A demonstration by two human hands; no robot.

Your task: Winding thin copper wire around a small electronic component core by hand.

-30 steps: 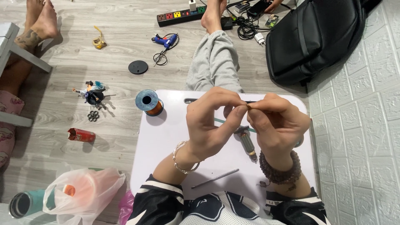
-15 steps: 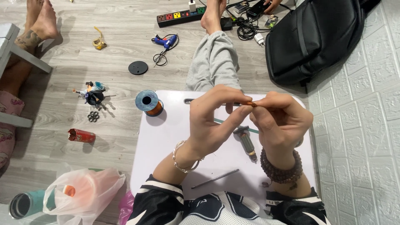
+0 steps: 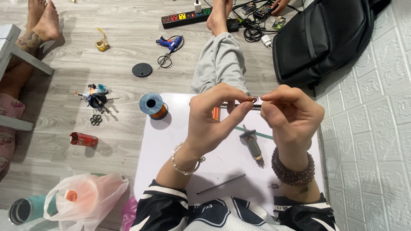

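Above a white lap table (image 3: pixel 171 141), my left hand (image 3: pixel 212 117) and my right hand (image 3: pixel 291 117) meet fingertip to fingertip. Between them they pinch a small coil of copper wire (image 3: pixel 252 99). Under the hands, on the table, lie a small motor rotor with a shaft (image 3: pixel 253 146), a thin metal rod (image 3: pixel 221 184) and an orange piece (image 3: pixel 215 113), partly hidden by my left hand. A spool of copper wire (image 3: pixel 152 106) stands at the table's far left corner.
On the wooden floor lie a blue glue gun (image 3: pixel 170 42), a black disc (image 3: pixel 141 69), a small figurine (image 3: pixel 95 96), a red can (image 3: pixel 83 139) and a power strip (image 3: pixel 186 18). A black backpack (image 3: pixel 325 38) leans at the wall on the right. Another person's bare feet (image 3: pixel 40 23) rest at top left.
Both hands have stayed together over the table; the fingers have shifted slightly and the small copper coil now shows between the fingertips.
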